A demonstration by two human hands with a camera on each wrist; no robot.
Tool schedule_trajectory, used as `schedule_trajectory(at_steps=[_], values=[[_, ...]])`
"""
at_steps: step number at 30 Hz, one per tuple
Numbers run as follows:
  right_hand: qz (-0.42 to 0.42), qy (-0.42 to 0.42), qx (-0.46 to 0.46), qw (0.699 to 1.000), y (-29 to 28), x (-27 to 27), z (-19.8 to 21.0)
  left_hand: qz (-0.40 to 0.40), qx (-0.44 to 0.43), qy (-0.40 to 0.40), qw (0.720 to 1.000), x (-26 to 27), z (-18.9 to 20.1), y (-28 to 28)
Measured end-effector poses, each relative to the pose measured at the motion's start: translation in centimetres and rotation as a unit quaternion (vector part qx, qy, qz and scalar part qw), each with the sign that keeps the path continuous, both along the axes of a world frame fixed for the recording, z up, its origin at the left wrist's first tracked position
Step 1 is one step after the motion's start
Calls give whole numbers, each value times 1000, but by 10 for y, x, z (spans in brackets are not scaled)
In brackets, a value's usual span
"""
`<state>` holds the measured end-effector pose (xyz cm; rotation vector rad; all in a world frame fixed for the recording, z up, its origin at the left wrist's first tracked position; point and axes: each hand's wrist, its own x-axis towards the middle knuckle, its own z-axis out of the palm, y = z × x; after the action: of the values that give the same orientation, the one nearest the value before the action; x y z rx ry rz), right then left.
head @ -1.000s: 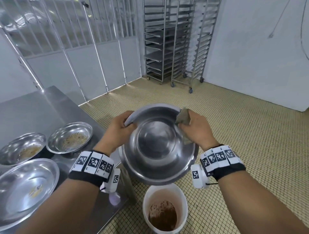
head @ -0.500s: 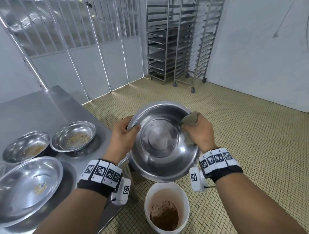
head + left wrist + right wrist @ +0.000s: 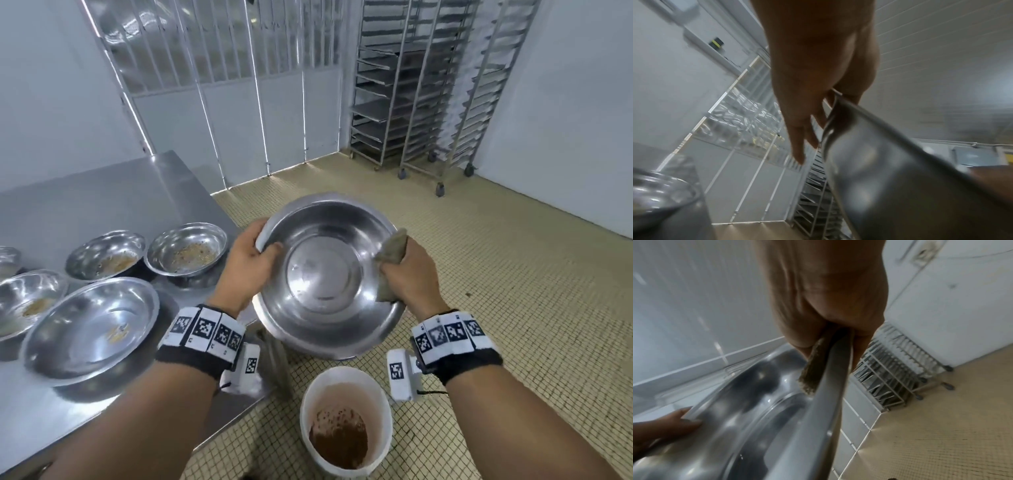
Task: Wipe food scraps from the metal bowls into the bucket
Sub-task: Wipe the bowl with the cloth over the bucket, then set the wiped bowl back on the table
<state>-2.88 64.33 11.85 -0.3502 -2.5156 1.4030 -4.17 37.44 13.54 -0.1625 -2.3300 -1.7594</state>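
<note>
Here, bowl [image 3: 329, 274] (tilted) above bucket [image 3: 346, 377]

The big bowl [image 3: 329, 274] is shiny silver. The rag [image 3: 390, 253] at its 3 o'clock edge is dull brown-green. The bucket [image 3: 346, 383] is white with brown mush inside. The floor [image 3: 513, 274] has tiny yellow squares. The wristbands [image 3: 205, 329] show black-and-white checks.

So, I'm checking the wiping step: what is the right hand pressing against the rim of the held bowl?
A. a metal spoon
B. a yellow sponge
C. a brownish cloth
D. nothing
C: the right hand pinches a brownish cloth over the rim of the metal bowl, which the right wrist view confirms.
</note>
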Motion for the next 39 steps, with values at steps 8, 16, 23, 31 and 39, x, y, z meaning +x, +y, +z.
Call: schedule_trajectory(at_steps=[8, 16, 23, 31, 39], values=[[31, -20, -129, 991, -50, -2, -6, 308, 229, 30, 923, 47, -34, 14], [164, -70, -88, 980, -137, -8, -8, 298, 155, -65, 940, 87, -25, -101], [246, -75, -24, 966, -276, -17, -4, 319, 220, -63, 920, 112, -25, -239], [284, -91, -37, 954, -442, -8, -13, 485, 266, -42, 832, 147, -55, -343], [388, -126, 22, 913, -543, 7, -25, 470, 141, -137, 861, 197, -63, -465]])
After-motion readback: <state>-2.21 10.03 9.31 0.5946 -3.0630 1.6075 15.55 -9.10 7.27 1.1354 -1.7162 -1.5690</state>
